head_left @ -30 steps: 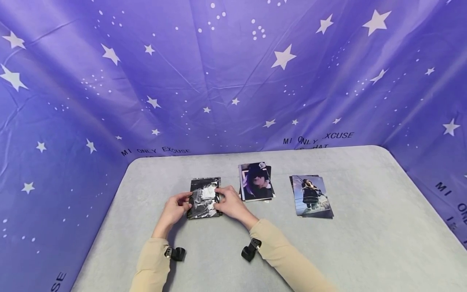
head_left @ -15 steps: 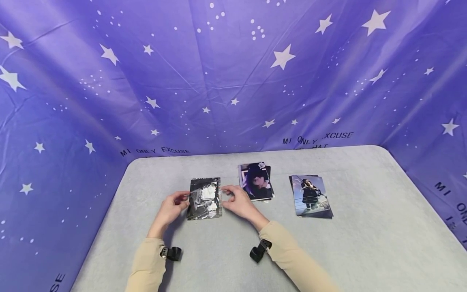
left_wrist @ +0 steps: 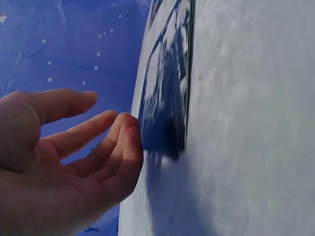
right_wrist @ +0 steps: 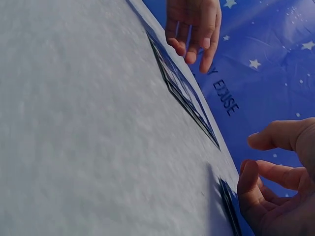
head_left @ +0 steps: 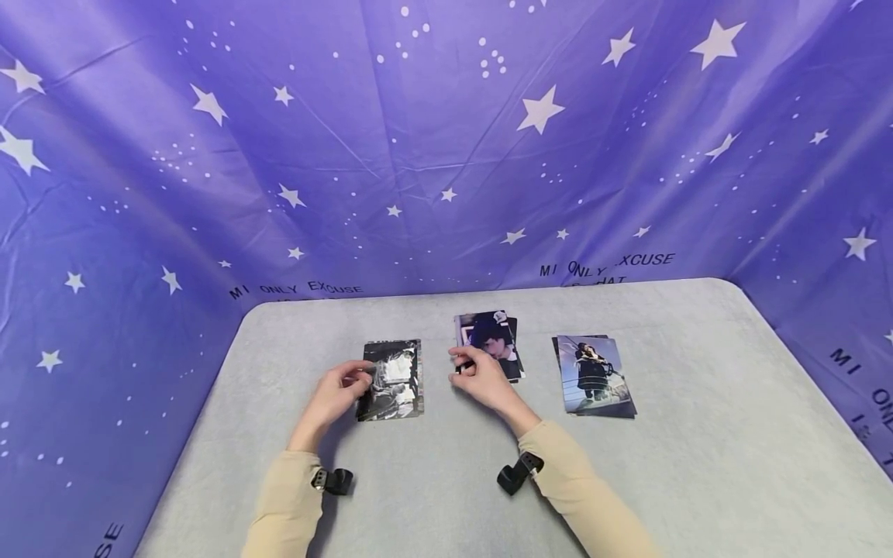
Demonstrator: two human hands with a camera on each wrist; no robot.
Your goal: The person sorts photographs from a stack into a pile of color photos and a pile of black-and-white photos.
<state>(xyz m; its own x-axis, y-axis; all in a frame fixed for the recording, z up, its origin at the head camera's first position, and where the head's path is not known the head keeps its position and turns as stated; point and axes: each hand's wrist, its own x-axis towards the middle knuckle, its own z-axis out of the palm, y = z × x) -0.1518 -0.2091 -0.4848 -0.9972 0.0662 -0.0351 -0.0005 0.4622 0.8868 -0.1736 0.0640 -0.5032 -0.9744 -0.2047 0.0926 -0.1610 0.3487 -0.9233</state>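
At the far left of the head view, a beige sleeve point(head_left: 282, 504) with a black wrist camera point(head_left: 338, 481) below the hand led up to the left hand point(head_left: 333, 395). Its thumb stood apart from the loosely bent fingers, and it had hold of nothing; the fingertips hung over the left edge of a pile of dark photos point(head_left: 396, 384). That pile lay flat on the grey table point(head_left: 418, 488), its shiny top streaked with white glare and its edges slightly uneven.

Next came the right hand point(head_left: 484, 382), half open, with a gap between thumb and fingers and nothing in its hold. It was over the near left part of a second pile of photos point(head_left: 488, 329), whose top picture showed a figure in dark clothes; whether the hand touched it, I cannot tell. A second camera point(head_left: 515, 476) sat by the other sleeve point(head_left: 586, 496).

Farthest right, well apart from both hands, lay a third pile of photos point(head_left: 596, 376), with two people before a blue sky on top. Behind the table hung a purple cloth point(head_left: 418, 139) with white stars.
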